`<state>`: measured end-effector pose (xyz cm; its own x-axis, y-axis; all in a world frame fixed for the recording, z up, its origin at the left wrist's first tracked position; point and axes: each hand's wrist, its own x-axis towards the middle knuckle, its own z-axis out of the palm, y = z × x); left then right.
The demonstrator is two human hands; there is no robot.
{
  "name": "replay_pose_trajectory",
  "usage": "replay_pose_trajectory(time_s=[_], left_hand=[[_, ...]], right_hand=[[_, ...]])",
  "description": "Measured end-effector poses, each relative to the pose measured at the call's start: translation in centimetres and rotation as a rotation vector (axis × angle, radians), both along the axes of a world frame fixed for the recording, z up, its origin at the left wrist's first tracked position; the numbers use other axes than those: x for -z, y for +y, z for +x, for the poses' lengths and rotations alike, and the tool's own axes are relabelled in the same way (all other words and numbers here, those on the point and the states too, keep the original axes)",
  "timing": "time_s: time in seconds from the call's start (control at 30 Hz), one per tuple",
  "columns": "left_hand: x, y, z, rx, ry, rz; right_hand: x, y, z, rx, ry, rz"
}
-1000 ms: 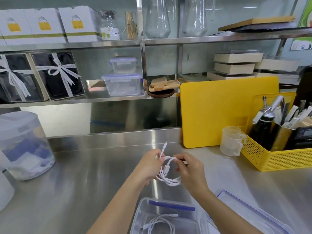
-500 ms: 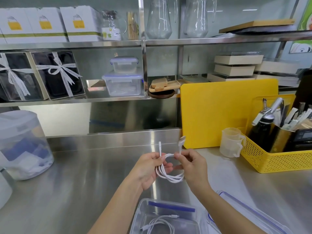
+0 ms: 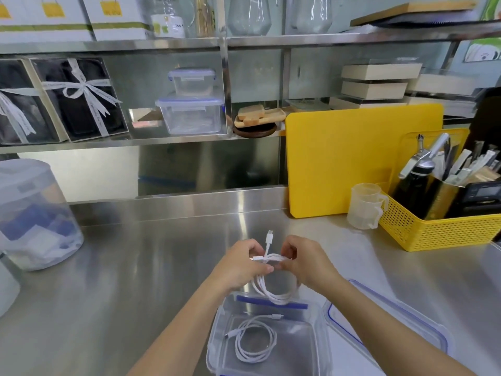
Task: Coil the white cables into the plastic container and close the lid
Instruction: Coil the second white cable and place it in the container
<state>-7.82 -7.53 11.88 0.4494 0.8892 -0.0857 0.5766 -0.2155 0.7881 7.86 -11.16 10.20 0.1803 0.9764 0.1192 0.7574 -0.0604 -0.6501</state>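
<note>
Both hands hold one coiled white cable point(image 3: 271, 293) above the steel counter. My left hand point(image 3: 241, 264) grips the coil's left side, and my right hand point(image 3: 306, 263) pinches its top right. One plug end sticks up between the hands and another points left. The loops hang down over the far rim of an open clear plastic container point(image 3: 217, 337). A second white cable point(image 3: 254, 343) lies coiled on the container's floor. The container's lid point(image 3: 393, 318), clear with a blue seal, lies flat on the counter to its right.
A yellow cutting board point(image 3: 352, 158) leans against the back wall, with a small measuring cup point(image 3: 364, 206) and a yellow basket point(image 3: 439, 226) of utensils to its right. A large lidded tub point(image 3: 32, 215) stands at the left. Shelves above hold boxes and containers.
The view has tilted down, so more of the container shows. The hands have come closer together on the coil, and the right hand's plug end has been wrapped across the top.
</note>
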Motion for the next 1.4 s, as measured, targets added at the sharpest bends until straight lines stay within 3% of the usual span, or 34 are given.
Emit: replay_pose_trajectory(time_s=[0.17, 0.43, 0.73, 1.0, 1.23, 1.4], left_hand=[[2.1, -1.2, 0.7, 0.073, 0.323, 0.181], [6.2, -2.8, 2.6, 0.187, 0.471, 0.120], [10.1, -4.7, 3.5, 0.228, 0.421, 0.154], [12.5, -5.5, 3.3, 0.271, 0.520, 0.308], [11.9, -5.7, 3.1, 0.326, 0.596, 0.323], [9.3, -5.3, 3.5, 0.326, 0.617, 0.396]], right_hand=[[1.4, -1.6, -0.1, -0.078, -0.112, -0.110], [4.4, -4.4, 0.1, -0.123, -0.372, -0.288], [7.7, -5.0, -0.3, -0.314, -0.874, -0.296], [9.0, -5.5, -0.3, -0.428, -1.137, -0.287], [8.5, -5.8, -0.1, -0.441, -1.064, -0.263], [6.6, -6.1, 0.6, -0.374, -0.785, -0.158]])
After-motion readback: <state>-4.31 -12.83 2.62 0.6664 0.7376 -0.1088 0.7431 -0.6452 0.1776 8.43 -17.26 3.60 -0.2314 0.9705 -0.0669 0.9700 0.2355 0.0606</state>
